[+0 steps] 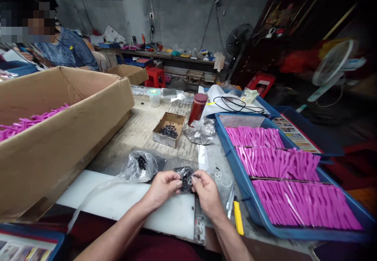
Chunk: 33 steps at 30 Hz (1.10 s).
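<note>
Between my two hands is a small clear plastic bag (186,179) with dark little parts inside. The thumb and fingers of my left hand (166,185) pinch its left side. My right hand (206,188) pinches the opposite side the same way. Just left of them, a larger open plastic bag (141,164) holds more black pieces. Farther forward sits a small cardboard box (169,130) with small black parts, beside a clear bag of small metallic-looking pieces (202,131).
At left stands a big cardboard box (67,135) with pink plastic pieces. A blue tray (235,178) at right holds rows of pink pieces. Yellow-handled pliers (238,215) lie near my right hand. A red thermos (198,107) stands farther back. Another person (69,48) sits beyond the box.
</note>
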Available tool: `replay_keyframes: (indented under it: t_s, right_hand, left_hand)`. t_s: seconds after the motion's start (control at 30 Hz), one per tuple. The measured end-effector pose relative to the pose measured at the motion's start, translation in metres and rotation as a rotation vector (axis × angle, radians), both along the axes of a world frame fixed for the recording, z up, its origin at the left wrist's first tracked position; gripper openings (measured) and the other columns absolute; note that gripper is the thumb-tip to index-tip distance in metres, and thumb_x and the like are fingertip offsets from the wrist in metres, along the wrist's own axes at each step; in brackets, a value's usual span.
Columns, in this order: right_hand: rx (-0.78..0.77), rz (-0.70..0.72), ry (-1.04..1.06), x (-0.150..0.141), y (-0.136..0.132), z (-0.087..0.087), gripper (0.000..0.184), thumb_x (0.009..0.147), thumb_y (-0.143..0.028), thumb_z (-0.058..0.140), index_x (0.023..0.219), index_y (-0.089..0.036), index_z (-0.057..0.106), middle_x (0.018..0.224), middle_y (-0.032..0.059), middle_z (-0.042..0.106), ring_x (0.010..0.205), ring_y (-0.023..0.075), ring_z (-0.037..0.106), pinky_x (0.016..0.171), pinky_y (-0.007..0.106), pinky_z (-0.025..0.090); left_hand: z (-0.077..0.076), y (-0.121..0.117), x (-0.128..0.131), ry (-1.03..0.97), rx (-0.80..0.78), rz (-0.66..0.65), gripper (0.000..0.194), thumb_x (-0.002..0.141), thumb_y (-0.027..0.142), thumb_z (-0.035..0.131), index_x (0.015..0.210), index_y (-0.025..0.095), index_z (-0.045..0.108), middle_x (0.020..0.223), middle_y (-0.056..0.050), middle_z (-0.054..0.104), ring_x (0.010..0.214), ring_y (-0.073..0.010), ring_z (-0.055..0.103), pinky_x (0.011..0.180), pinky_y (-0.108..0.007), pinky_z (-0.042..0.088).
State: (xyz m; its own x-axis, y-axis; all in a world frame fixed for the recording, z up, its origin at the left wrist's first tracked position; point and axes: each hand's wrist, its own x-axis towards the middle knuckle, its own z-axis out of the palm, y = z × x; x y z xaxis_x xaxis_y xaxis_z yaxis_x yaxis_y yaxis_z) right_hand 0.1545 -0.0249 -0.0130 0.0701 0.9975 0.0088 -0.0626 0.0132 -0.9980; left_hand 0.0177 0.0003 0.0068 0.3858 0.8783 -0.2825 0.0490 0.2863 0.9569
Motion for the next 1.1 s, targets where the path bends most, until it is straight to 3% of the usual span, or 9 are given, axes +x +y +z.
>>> replay_keyframes:
  t_s: [0.17,0.33,1.1]
  right_hand:
    - [0.054,0.031,-0.102,0.001,-0.004,0.001,0.01,0.072,-0.024,0.047,0.076,-0.017,0.053,0.067,-0.0005,0.053,0.063,0.0118,0.048,0.058,0.022,0.04]
    - [0.099,0.06,-0.243,0.001,-0.008,0.002,0.014,0.074,-0.021,0.044,0.082,-0.018,0.056,0.073,0.0009,0.056,0.069,0.0133,0.05,0.063,0.023,0.04]
    - [0.094,0.094,-0.205,-0.001,-0.013,0.0,0.012,0.073,-0.015,0.044,0.082,-0.019,0.05,0.072,-0.0007,0.052,0.067,0.0116,0.049,0.06,0.021,0.04]
  left_hand:
    - [-0.001,-0.001,0.0,0.007,0.059,-0.01,0.015,0.064,0.028,0.054,0.062,0.013,0.052,0.046,0.005,0.048,0.035,-0.0037,0.033,0.035,-0.016,0.024]
    - [-0.001,-0.003,-0.001,0.054,0.154,-0.036,0.012,0.067,0.025,0.049,0.063,0.014,0.051,0.049,0.005,0.046,0.041,-0.0054,0.036,0.04,-0.016,0.028]
    - [0.002,-0.005,-0.003,0.184,0.362,-0.12,0.013,0.07,0.018,0.045,0.061,0.013,0.053,0.055,0.003,0.046,0.055,-0.0089,0.041,0.054,-0.019,0.034]
